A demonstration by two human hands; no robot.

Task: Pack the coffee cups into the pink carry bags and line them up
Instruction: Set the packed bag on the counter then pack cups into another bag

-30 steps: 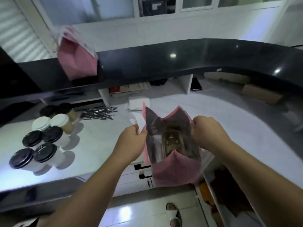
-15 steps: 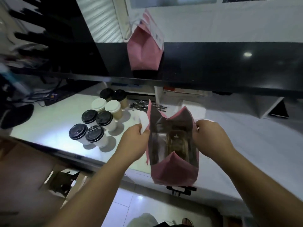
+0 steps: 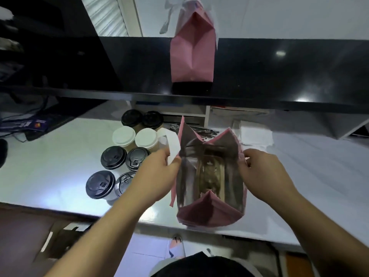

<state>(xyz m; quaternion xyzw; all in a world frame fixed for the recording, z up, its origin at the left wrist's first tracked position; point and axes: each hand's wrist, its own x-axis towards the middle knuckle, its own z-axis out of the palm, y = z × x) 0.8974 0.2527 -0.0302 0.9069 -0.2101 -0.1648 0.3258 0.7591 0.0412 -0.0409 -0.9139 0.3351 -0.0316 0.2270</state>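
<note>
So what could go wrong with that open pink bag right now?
The open pink bag stands near the white counter's front edge, so a tug from the left hand or right hand might tip it off. The left forearm also passes close above the black-lidded cups and could knock one.

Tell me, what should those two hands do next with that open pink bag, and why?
Probably free the left hand to fetch a black-lidded paper coffee cup. Both hands, the right hand too, hold the pink paper carry bag open on the white counter, apparently without a cup inside, and cups wait beside it.
</note>
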